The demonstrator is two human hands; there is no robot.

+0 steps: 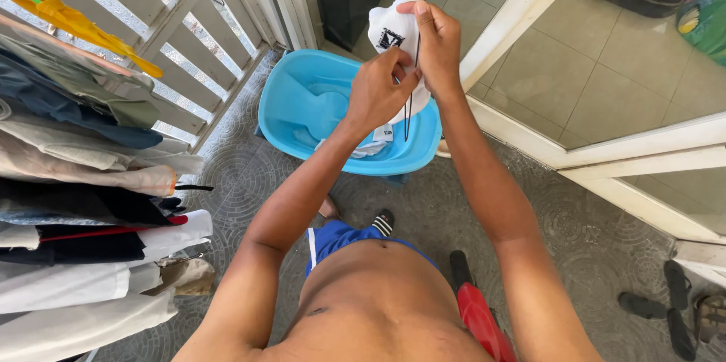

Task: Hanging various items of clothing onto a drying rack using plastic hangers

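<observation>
Both hands, left hand (376, 91) and right hand (433, 43), pinch a white garment (390, 29); rack (83, 180) hangs full, tub (302, 105) nearly empty.

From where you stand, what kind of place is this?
Probably a home porch or laundry corner used for drying clothes. Both hands, left hand and right hand, hold a white cloth above a blue tub. Clothes hang at the left by a white railing, and sandals lie on the patterned floor.

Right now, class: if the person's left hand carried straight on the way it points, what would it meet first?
The left hand points up toward the white garment that the right hand pinches, so it would probably meet that cloth first; the thin dark hanger wire lies alongside. Depth is uncertain.
</observation>
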